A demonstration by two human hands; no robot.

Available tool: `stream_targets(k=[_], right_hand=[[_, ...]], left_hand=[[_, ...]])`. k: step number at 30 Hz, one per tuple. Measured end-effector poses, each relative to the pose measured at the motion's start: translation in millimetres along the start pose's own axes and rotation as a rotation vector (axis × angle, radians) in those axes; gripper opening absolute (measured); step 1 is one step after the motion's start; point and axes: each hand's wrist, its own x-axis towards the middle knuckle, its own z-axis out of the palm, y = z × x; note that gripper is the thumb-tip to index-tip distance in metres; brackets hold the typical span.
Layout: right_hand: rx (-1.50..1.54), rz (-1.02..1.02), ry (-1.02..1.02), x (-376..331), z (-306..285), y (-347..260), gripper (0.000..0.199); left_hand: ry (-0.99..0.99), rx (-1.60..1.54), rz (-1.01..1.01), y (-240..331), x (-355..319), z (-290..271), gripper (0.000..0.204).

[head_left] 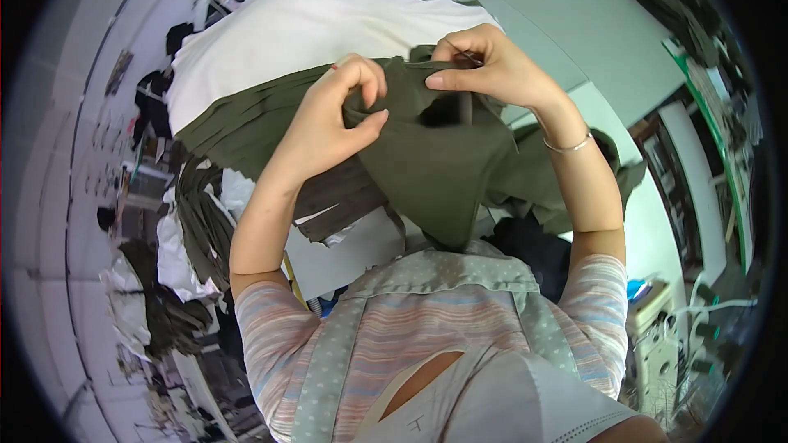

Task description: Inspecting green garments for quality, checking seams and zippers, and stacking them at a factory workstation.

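Garment edge sits pinched in right hand, presumably to lift it; left hand curls alongside, grip indeterminable.

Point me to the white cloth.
In the head view, the white cloth lies upper left of centre, just beyond the dark green fabric at the right hand.

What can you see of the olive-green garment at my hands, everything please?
The olive-green garment looks like matte woven cloth, loosely folded. The left hand and right hand touch its upper part; a dark opening shows below the right one. A smooth panel hangs toward the apron, narrowing downward. Its full shape can't be told.
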Motion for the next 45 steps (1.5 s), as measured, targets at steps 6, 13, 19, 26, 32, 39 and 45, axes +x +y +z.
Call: stream_targets(k=[6, 13, 19, 26, 32, 39, 45], right_hand=[[-0.108, -0.104, -0.040, 30, 2, -58, 0.020], [-0.628, -0.260, 0.019, 14, -52, -107, 0.026], [-1.076, -0.097, 0.075, 13, -96, -72, 0.030], [-0.999, -0.021, 0.518, 43, -202, -50, 0.022], [-0.666, 0.194, 0.350, 115, -227, 20, 0.034], [-0.766, 0.200, 0.337, 175, -169, 205, 0.028], [-1.020, -0.074, 0.621, 151, -67, 165, 0.040]], left_hand=[[0.224, -0.043, -0.047, -1, -15, 15, 0.012], [0.206, 0.440, -0.310, 22, -84, -69, 0.022], [0.759, 0.737, -0.157, 115, -69, -135, 0.014], [0.893, 0.731, 0.118, 136, -11, -278, 0.025], [0.632, 0.734, -0.408, 59, 25, -365, 0.044], [0.175, 0.671, -0.813, -103, 2, -399, 0.049], [0.138, 0.983, -0.299, -41, 8, -292, 0.053]])
